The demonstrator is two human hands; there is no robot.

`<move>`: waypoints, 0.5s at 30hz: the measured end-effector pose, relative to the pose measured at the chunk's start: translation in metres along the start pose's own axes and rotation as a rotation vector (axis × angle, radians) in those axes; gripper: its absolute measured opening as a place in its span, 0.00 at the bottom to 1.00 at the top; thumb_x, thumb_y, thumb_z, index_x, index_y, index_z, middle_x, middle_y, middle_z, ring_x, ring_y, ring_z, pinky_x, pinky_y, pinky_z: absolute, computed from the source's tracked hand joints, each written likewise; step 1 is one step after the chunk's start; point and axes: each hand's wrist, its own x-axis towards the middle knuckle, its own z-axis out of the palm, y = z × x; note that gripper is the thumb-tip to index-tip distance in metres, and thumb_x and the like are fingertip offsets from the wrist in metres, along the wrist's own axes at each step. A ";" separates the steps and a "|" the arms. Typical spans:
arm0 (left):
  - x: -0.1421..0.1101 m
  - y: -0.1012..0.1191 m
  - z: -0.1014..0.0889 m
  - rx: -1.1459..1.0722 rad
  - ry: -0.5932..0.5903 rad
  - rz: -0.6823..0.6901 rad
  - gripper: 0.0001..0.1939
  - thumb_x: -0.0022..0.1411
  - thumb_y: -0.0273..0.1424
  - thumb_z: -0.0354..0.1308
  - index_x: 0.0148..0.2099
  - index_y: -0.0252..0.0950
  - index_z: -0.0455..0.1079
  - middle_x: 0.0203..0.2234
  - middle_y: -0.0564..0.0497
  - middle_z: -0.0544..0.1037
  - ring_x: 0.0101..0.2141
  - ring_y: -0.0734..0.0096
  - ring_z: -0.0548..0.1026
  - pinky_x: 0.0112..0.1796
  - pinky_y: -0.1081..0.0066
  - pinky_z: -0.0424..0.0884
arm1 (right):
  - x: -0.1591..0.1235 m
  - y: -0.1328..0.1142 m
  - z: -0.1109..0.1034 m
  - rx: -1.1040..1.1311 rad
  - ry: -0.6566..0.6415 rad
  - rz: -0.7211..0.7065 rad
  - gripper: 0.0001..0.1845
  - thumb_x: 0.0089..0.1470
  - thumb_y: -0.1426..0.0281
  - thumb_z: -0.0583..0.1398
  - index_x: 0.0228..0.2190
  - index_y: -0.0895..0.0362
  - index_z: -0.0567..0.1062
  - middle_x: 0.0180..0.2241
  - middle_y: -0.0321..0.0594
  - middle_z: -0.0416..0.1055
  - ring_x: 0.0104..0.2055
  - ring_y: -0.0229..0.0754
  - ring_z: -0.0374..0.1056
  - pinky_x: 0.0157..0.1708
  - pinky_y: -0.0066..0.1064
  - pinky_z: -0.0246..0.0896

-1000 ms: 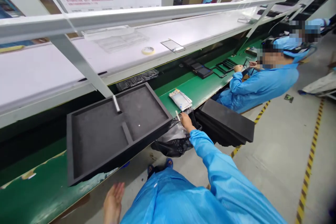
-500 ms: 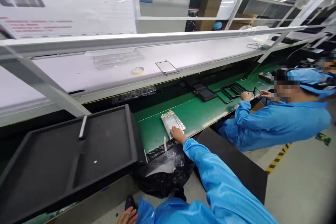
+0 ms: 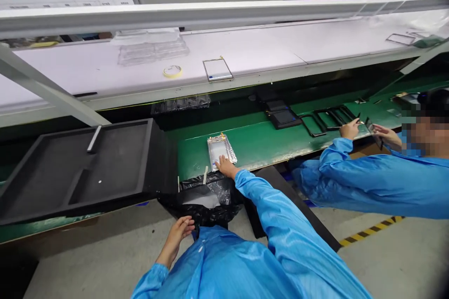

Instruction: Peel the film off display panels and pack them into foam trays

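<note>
My right hand [image 3: 226, 167] reaches forward onto a stack of thin display panels [image 3: 214, 148] on the green bench [image 3: 191, 158]. Its fingers are stretched out, their tips touching the near right part of the top panel. That panel is framed, pale in the middle, with small orange tabs at its far end. Silvery bubbly foil [image 3: 229, 150] shows under its right side. My left hand [image 3: 180, 231] hangs low in front of my body, fingers loosely bent and apart, holding nothing. A black bag [image 3: 206, 214] with clear plastic inside is just beyond it.
A black compartment tray [image 3: 149, 154] stands left. On the white shelf [image 3: 263, 51] lie a tape roll [image 3: 172, 71] and a framed panel [image 3: 217, 70]. Dark panels [image 3: 284, 117] and black frames [image 3: 313, 126] lie right, near a co-worker in blue [image 3: 365, 182] holding a panel.
The view has tilted down and shifted. My left hand has risen further into view. My right hand stays on the panel stack.
</note>
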 end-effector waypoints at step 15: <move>0.077 0.082 0.034 -0.031 -0.228 -0.197 0.20 0.52 0.41 0.64 0.47 0.40 0.76 0.47 0.40 0.83 0.61 0.42 0.70 0.61 0.47 0.68 | -0.004 -0.037 -0.069 0.059 0.320 -0.025 0.11 0.67 0.75 0.52 0.39 0.63 0.75 0.38 0.46 0.78 0.43 0.41 0.74 0.46 0.34 0.68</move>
